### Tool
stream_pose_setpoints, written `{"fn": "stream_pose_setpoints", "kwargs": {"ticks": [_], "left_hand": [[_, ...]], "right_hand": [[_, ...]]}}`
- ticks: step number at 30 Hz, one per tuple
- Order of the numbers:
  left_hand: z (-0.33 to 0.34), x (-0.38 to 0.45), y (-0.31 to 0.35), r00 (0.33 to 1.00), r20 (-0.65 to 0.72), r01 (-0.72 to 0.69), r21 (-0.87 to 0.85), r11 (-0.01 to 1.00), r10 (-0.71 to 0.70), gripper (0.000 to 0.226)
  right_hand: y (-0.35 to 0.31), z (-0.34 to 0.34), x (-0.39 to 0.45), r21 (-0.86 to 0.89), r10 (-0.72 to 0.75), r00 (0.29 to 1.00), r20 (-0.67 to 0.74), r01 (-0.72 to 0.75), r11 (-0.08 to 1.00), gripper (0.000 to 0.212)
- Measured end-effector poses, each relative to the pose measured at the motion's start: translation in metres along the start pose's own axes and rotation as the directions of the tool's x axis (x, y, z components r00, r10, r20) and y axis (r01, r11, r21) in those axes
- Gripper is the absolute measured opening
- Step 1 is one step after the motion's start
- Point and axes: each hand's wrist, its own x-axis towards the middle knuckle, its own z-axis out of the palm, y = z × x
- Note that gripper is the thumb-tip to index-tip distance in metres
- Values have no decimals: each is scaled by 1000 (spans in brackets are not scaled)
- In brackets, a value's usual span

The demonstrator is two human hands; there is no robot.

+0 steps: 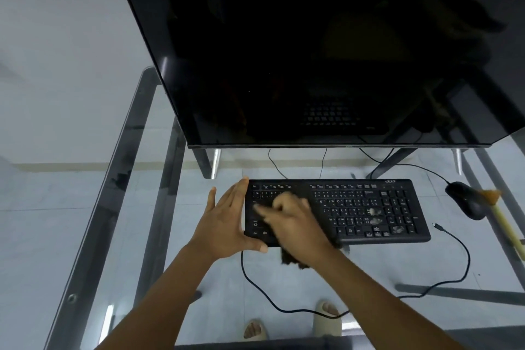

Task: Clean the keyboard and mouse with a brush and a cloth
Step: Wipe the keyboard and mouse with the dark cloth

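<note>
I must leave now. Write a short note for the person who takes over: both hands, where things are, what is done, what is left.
Left hand: open, bracing the keyboard's left end.
Right hand: blurred, on the left keys, pressing a dark cloth.
Mouse sits right of the keyboard; the brush lies beside it.
Done: cannot tell. Left: pale debris on the right keys, and probably the mouse.

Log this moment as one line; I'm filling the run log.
left hand: steadies keyboard | right hand: wipes keys with dark cloth | mouse, brush: untouched
</note>
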Motion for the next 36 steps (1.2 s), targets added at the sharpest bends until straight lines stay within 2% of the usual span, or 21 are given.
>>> {"fn": "stream_pose_setpoints", "kwargs": {"ticks": [2,3,4,7,9,10,11,13,15,17,19,20,22,23,24,26,28,31,32,34,36], "left_hand": [[-1,0,-1,1000,15,-3,13,1000,3,144],[-1,-1,-2,1000,14,-7,18,1000,6,144],[0,-1,-5,1000,9,-15,30,999,15,144],[1,1,-6,999,28,-32,61,998,30,145],[-1,1,-3,999,46,-20,49,999,18,146],[-2,1,-2,998,54,-18,46,999,16,145],[-1,1,-3,998,56,-18,49,999,15,145],[-1,0,-5,999,48,-27,70,997,24,144],[-1,0,-4,998,63,-27,87,996,22,143],[-2,0,-2,997,74,-20,99,995,13,142],[-2,0,-1,997,80,-25,107,994,17,140],[-2,0,-2,997,72,-29,114,993,20,139],[-3,1,-3,997,68,-35,124,992,26,138],[-3,1,-3,997,73,-34,126,991,25,137],[-2,2,-3,997,72,-33,131,991,24,137],[-1,2,-3,997,75,-35,136,990,25,137],[0,1,-3,997,71,-39,125,991,30,137],[0,1,-5,997,72,-42,116,992,34,137],[0,2,-5,997,70,-41,119,992,33,137],[1,3,-4,997,75,-45,127,991,35,137],[1,2,-4,996,79,-46,127,991,36,137]], "right_hand": [[1,-5,-3,5,101,990,-102,-101,995,35],[-6,-7,-8,48,126,990,-65,-123,991,27],[-17,-3,-15,115,54,999,-4,-53,992,24],[-14,-3,-22,54,-55,997,51,52,997,47],[5,-5,-19,72,40,998,-40,-37,997,69],[5,-2,-19,-14,70,996,-54,-71,997,76],[-1,0,-22,-39,39,997,-71,-41,998,65],[-16,3,-35,-86,-22,1000,11,23,996,14],[-9,4,-43,-78,-81,997,22,82,994,24],[9,-3,-39,-12,67,994,-81,-68,998,29],[-2,-13,-41,111,250,962,-112,-238,965,15],[-13,-13,-44,190,259,966,-27,-249,950,19],[-25,-6,-51,125,121,993,-5,-119,985,43],[-20,-7,-47,107,142,990,-14,-140,984,46],[-9,-13,-40,94,236,971,-18,-234,968,43],[19,-19,-27,129,465,870,-166,-448,885,29],[16,-12,-15,1,443,870,-218,-453,891,28],[-23,1,-5,17,217,974,-64,-217,976,26],[-24,-2,1,80,202,979,-12,-201,976,27],[1,-9,16,100,318,945,-73,-310,945,32],[17,-10,24,23,477,861,-176,-481,876,35]]}}
